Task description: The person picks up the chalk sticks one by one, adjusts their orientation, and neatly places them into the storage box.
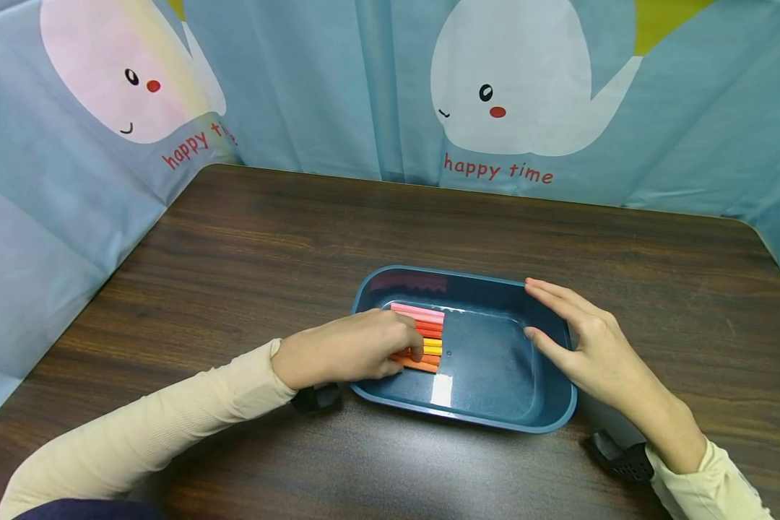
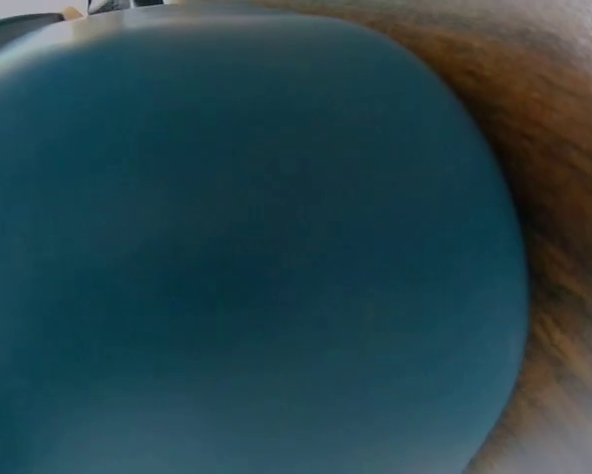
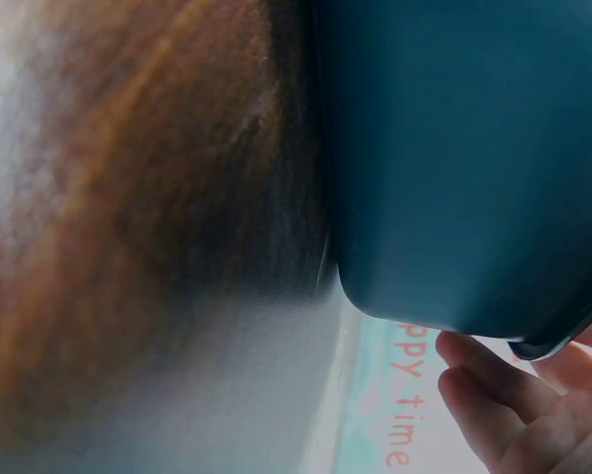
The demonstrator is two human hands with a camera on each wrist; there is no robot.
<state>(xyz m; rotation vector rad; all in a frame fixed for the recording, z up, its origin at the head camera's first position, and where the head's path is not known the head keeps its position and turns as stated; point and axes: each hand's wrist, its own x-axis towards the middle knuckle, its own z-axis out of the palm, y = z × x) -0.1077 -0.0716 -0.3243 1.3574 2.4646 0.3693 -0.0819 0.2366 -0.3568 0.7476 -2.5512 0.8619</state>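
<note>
Several coloured sticks (image 1: 422,315), pink, red, yellow and orange, lie side by side at the left of a dark blue plastic bin (image 1: 487,361). My left hand (image 1: 357,347) reaches over the bin's left rim. Its fingers curl down over the row and, with the thumb, pinch an orange stick (image 1: 422,363) at the near side. The palm hides the sticks' left ends. Beside the right end of the bin, my right hand (image 1: 598,347) has its fingers extended at the far right corner of the rim, with the thumb above the inside. In the right wrist view, fingertips (image 3: 483,385) show outside the bin wall.
The bin stands on a dark wood-grain table (image 1: 286,238). A light blue curtain (image 1: 325,87) with whale prints rises along the table's back and left edges. Dark wrist devices (image 1: 617,455) sit under both forearms, close to the bin.
</note>
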